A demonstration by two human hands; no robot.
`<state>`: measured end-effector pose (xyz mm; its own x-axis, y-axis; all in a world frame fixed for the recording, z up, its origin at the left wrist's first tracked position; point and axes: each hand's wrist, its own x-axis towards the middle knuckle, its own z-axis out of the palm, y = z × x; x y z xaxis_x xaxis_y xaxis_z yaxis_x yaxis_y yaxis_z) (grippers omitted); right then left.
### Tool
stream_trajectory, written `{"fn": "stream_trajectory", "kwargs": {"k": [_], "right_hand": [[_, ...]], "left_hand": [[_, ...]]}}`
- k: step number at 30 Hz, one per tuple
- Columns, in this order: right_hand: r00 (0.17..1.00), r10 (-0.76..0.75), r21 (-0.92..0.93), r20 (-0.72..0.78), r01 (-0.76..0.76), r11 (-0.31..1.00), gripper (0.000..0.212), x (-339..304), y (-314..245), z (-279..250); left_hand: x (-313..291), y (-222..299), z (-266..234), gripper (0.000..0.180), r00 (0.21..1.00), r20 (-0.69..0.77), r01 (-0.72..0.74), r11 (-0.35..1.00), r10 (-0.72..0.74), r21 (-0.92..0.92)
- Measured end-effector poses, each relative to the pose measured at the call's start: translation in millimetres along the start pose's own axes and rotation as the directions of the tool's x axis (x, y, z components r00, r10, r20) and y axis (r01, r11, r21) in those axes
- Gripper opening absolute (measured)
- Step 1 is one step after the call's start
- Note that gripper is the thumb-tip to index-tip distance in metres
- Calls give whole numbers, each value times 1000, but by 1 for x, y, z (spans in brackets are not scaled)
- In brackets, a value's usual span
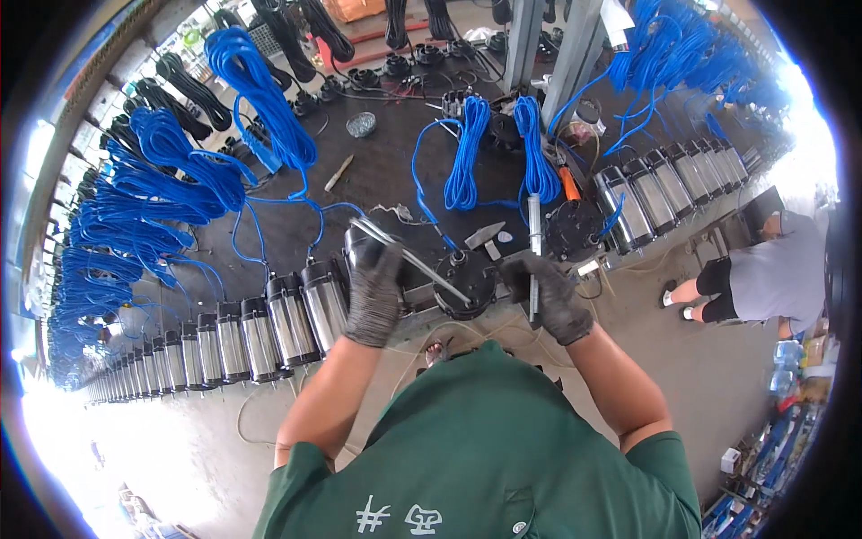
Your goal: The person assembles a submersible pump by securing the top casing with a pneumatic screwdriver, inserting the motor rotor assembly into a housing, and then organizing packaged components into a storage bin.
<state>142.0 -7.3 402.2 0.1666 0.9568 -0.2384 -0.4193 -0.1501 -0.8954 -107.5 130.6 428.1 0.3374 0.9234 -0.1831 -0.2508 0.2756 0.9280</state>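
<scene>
My left hand (375, 296), in a dark grey glove, is closed around thin silver rods (409, 255). These slant down to the right onto a round black pump end (469, 280) with a blue cable rising from its middle. Behind my left fingers, a steel cylinder (356, 241) is partly hidden. My right hand (555, 301), gloved too, is at the right side of the black end, its fingers curled at an upright, slim metal bar (535, 225). A hammer (485, 235) lies just beyond the black end.
Steel pump cylinders (259, 337) line the table's near edge at left, and more (626, 208) stand at right. Coiled blue cables (260, 94) hang at left. Another round black end (575, 226) and orange-handled pliers (568, 182) lie right. A person (772, 269) is at far right.
</scene>
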Motion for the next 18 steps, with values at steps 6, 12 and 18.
{"fn": "stream_trajectory", "kwargs": {"k": [6, 12, 18], "right_hand": [[972, -25, -331, -233, -55, 942, 20, -31, 8, -11], [958, -16, -253, -285, -59, 966, 25, -44, 44, -22], [923, -77, -293, -377, -40, 955, 24, -49, 55, -6]], "left_hand": [[46, -4, -78, 25, 980, 26, -196, 958, 195, 208], [74, -64, -80, 29, 945, 116, -327, 868, 306, 374], [75, -52, -61, 19, 887, 210, -449, 666, 411, 595]]}}
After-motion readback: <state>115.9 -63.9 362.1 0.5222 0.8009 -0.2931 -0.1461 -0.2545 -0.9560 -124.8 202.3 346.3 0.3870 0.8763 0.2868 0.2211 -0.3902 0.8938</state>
